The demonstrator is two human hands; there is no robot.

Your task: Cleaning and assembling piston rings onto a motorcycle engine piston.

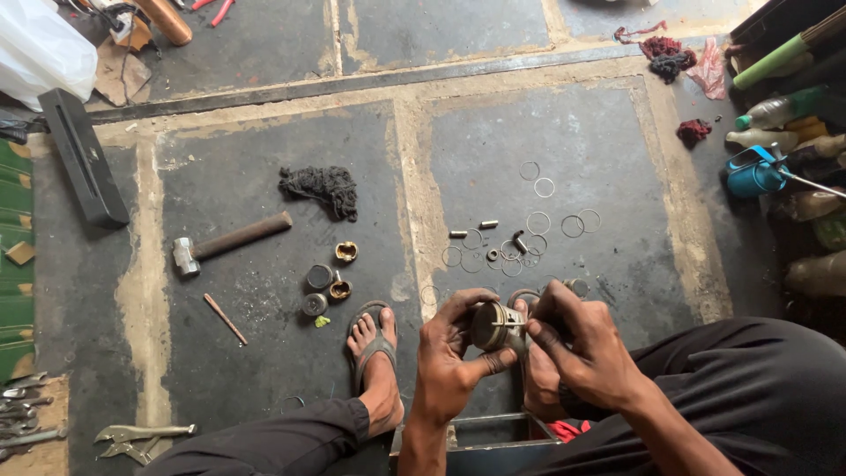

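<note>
My left hand (pixel 452 353) grips a round metal piston (pixel 495 328), thumb and fingers wrapped around its body. Against the side of the piston, my right hand (pixel 577 342) pinches a thin metal ring or small tool; which of the two I cannot tell. Both hands hover above my sandalled feet (pixel 377 360) near the bottom centre. On the floor just beyond lie several thin piston rings (pixel 538 222) and small steel pins (pixel 487 225).
A hammer (pixel 231 241) lies to the left, with a dark rag (pixel 322 187), brass and steel cups (pixel 328 280) and a thin rod (pixel 226 318) nearby. Pliers (pixel 137 439) and wrenches (pixel 25 416) sit bottom left. Bottles (pixel 775 115) and a blue can (pixel 754 173) line the right edge.
</note>
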